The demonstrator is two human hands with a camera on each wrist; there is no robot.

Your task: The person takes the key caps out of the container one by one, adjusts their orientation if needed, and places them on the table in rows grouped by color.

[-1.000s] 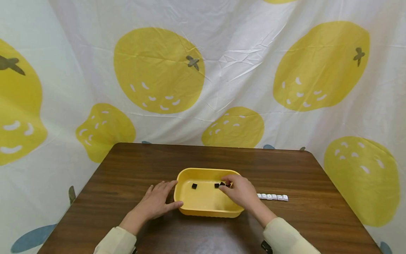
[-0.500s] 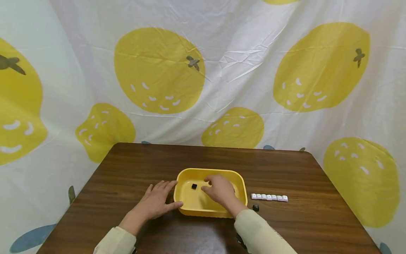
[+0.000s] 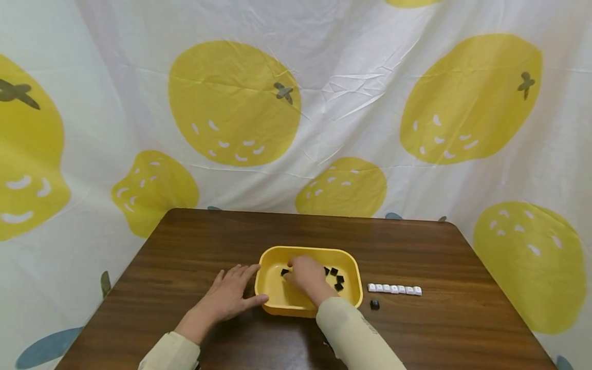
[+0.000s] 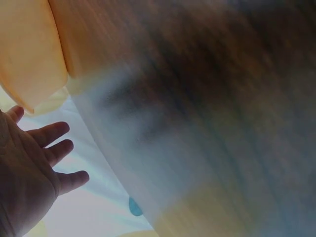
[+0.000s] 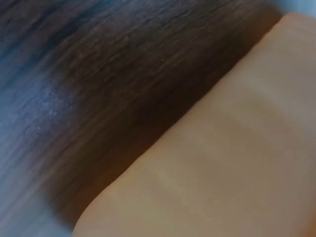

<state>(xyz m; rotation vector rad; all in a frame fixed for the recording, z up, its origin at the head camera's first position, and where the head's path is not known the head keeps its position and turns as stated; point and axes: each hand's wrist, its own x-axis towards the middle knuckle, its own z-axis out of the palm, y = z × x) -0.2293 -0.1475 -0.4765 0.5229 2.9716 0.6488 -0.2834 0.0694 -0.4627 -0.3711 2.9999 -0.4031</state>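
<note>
A yellow plastic bin (image 3: 314,310) stands on the table, with several black keycaps (image 3: 339,279) lying in its right part. In the head view my left hand (image 3: 226,295) rests at the bin's left rim, fingers spread and straight. The left wrist view shows the same spread fingers (image 4: 59,150) beside the bin's wall. My right hand (image 3: 307,277) reaches into the bin, its fingertips at a black keycap (image 3: 284,272) on the left side. Whether they pinch that keycap cannot be made out. The right wrist view shows only the bin's outer wall (image 5: 212,163) and tabletop.
To the right of the bin, several white keycaps (image 3: 394,289) form a straight row on the brown wooden table (image 3: 222,231). One black keycap (image 3: 374,304) lies in front of the row's left end. A lemon-print curtain (image 3: 351,113) hangs behind the table.
My right hand has moved leftward within the bin, from the keycaps on the right to the one on the left. The left hand has stayed at the rim.
</note>
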